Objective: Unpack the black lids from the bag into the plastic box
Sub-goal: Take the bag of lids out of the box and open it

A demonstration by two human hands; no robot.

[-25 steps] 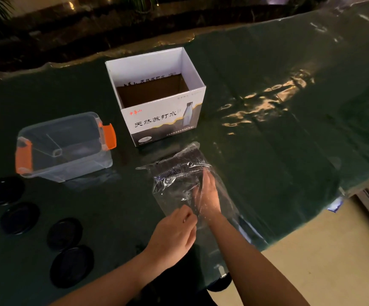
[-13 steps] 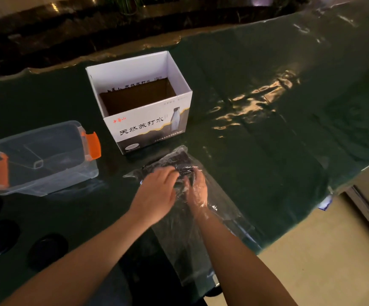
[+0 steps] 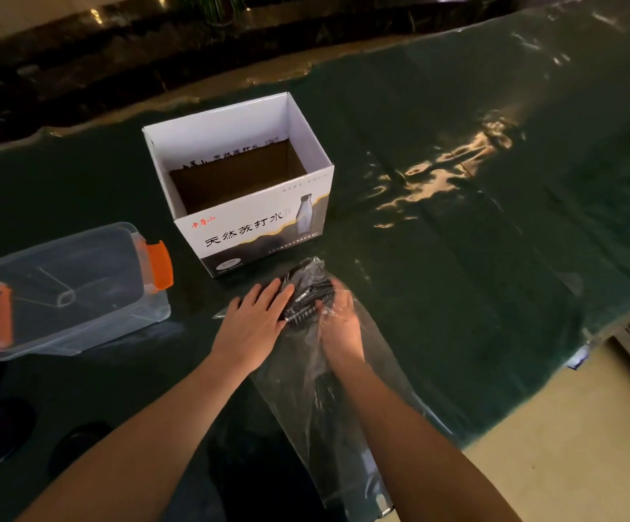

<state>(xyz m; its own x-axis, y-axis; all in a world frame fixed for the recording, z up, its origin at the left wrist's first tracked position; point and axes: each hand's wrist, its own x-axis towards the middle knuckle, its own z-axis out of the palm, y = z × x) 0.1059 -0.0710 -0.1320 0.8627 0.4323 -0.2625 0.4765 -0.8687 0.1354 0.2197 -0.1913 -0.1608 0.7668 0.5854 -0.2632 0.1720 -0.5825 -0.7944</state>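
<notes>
Right hand (image 3: 341,325), inside the clear plastic bag (image 3: 328,401), gripped the stack of black lids (image 3: 307,297), while the left hand (image 3: 253,322) pressed flat, fingers (image 3: 268,292) extended, against its outside.

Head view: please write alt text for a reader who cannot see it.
Right hand inside a clear bag grips stacked black lids; left hand rests flat outside. Clear plastic box sits left, cardboard box behind.
</notes>
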